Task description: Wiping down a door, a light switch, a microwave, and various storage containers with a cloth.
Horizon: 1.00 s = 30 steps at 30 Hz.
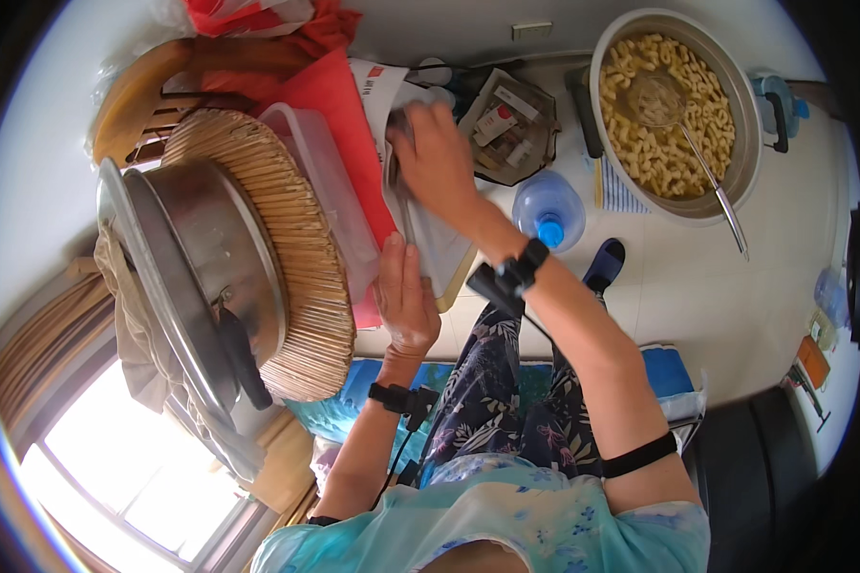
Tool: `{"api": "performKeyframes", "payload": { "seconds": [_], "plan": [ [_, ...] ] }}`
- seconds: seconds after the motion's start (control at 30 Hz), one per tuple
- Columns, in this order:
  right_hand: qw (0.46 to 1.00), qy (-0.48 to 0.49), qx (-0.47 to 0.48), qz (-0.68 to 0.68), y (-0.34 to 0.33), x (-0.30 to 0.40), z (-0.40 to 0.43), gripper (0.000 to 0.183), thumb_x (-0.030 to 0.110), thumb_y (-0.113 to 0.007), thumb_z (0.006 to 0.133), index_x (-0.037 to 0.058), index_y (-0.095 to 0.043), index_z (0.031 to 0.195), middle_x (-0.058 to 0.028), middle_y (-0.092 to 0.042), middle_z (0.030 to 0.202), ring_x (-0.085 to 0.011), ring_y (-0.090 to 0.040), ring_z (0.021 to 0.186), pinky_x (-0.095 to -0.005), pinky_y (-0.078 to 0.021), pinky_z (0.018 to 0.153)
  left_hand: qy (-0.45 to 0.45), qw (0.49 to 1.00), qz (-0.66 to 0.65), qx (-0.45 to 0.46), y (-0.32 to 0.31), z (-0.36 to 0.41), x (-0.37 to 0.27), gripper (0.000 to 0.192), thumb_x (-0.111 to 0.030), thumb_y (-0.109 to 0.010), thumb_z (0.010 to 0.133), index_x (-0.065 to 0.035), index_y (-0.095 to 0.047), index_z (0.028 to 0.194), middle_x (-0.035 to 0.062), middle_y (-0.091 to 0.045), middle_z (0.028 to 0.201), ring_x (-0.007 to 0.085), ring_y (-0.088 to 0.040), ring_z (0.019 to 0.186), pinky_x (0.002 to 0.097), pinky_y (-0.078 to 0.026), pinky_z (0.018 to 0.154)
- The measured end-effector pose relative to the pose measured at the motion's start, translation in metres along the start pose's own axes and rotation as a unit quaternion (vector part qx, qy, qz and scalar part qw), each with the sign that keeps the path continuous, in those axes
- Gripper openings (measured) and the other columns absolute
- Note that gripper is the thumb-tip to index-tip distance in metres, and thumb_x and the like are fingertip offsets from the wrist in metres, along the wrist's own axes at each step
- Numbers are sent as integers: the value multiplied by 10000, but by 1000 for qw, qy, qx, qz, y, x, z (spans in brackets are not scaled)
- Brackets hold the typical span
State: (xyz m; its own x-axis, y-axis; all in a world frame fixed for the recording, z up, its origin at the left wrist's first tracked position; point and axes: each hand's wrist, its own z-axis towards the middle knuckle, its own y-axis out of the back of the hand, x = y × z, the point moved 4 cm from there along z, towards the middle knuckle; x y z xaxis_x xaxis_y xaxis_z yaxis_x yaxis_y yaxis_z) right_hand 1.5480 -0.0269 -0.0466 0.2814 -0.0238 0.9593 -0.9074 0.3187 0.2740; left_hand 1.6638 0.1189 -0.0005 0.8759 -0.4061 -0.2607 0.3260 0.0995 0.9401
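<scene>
Before me stand a flat red sheet or bag (333,147) and a flat pale board or tray (437,240) with a yellowish edge. My left hand (407,304) lies along the red sheet's lower edge, its fingers straight, beside the pale board. Farther up, my right hand (433,161) bends its fingers over the board's top part, near a dark thing there and a white printed bag (376,79). Blur and the hand itself hide whether it grips anything. Left of the red sheet is a translucent plastic box (322,179), partly behind a round stalk mat (304,286).
A metal pot (218,236) rests left, against the mat, near a wooden chair (140,93). On the floor stand a blue water bottle (537,193) and a dark bag of packets (512,132). At right, a large pot (749,79) holds food pieces in liquid with a skimmer (702,154).
</scene>
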Motion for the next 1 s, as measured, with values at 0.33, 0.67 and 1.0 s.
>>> {"api": "performKeyframes", "payload": {
  "seconds": [0.33,0.67,1.0],
  "plan": [
    [998,1,13,63,-4,-15,-6,284,188,-602,876,-2,-543,1078,-235,-502,1056,-436,-532,954,-477,-448,780,-5,1000,4,6,0,0,1,430,-14,-514,846,94,-521,1262,252,-506,1343,386,-504,1240,417,-401,952],
    [990,-126,-16,66,34,-18,-181,284,151,-585,906,-9,-534,1136,-218,-538,1023,-421,-551,934,-452,-469,788,16,999,-26,21,-1,-2,1,423,-1,-479,874,77,-511,1289,267,-448,1387,432,-445,1275,485,-334,1054],
    [921,-384,69,6,-14,-154,-210,355,311,-515,949,-37,-573,985,-296,-549,972,-460,-563,858,-511,-468,741,10,999,-26,24,-7,2,0,415,-38,-430,913,83,-495,1305,270,-421,1411,418,-408,1309,471,-302,1083]
  ]
}}
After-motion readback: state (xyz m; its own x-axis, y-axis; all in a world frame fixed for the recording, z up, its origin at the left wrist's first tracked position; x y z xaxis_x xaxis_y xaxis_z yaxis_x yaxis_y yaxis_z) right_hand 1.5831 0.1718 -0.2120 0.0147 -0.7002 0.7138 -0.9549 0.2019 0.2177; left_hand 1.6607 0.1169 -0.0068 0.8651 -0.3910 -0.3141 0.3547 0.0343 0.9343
